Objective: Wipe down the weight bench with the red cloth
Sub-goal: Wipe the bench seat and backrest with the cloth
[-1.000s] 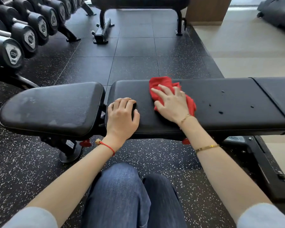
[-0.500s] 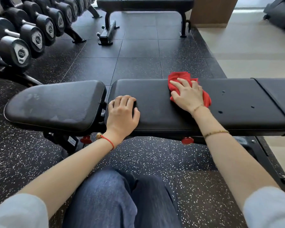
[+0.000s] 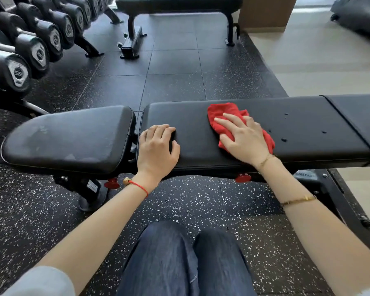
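On the bench: the cloth (image 3: 220, 118) lies bunched on the long pad (image 3: 297, 127), about the middle of it, a bit nearer the far edge than the near edge.
Cloth: red and crumpled, and part of it is hidden under the hand.
Right hand (image 3: 244, 139): it lies flat on the cloth and presses it down, with fingers (image 3: 224, 122) straight and spread wide, pointing to the far left.
Left hand (image 3: 157, 148): it rests on the left end of the long pad, close to the near edge. Its fingers are bent a little over the pad and hold nothing. It looks like it steadies the body.
Bench (image 3: 201, 150): black, with two pads. The long pad looks dark and clean near the hands.
Drops (image 3: 283, 139): a few small dark spots sit on the long pad to the right of the cloth, well short of the right end.
Seat pad (image 3: 68, 137): it is at the left end and looks dull and smeared, so I think it is not wiped yet.
How to wipe well: keep the palm flat and push down evenly. Slide in long lines from far edge to near edge. Let each line cover a bit of the last one. Go over the drops on the right, then do the seat pad.
Watch out: the bunched cloth may roll up, so spread it flat.
Around: dumbbells (image 3: 19, 73) sit at the far left, and another bench (image 3: 179, 3) stands farther back.
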`<state>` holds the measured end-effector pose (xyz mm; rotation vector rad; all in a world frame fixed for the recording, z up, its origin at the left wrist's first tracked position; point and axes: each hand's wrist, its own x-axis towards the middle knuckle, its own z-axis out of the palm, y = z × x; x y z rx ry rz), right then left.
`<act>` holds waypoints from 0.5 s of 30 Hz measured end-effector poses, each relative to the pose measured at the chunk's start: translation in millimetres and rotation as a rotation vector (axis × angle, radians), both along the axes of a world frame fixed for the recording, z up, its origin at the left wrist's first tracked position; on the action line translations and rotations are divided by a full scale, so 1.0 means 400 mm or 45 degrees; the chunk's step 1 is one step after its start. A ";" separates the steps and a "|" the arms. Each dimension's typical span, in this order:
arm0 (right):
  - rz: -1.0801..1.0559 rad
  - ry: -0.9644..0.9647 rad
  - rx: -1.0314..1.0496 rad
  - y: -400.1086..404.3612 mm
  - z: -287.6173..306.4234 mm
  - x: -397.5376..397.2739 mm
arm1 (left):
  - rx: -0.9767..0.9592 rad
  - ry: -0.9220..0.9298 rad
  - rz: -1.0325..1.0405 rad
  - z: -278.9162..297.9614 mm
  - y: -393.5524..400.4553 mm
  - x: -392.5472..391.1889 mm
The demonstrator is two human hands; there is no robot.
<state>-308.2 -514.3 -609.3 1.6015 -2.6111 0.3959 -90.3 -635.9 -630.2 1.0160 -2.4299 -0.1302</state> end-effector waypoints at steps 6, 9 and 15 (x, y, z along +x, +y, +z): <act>-0.204 -0.031 0.074 -0.096 -0.004 0.048 | -0.001 -0.023 -0.018 -0.006 0.004 0.005; -0.068 -0.008 0.054 -0.064 -0.001 0.111 | -0.014 -0.002 -0.040 0.011 0.002 -0.009; -0.080 0.002 0.002 0.066 -0.008 0.118 | 0.003 0.090 -0.205 0.046 0.024 -0.084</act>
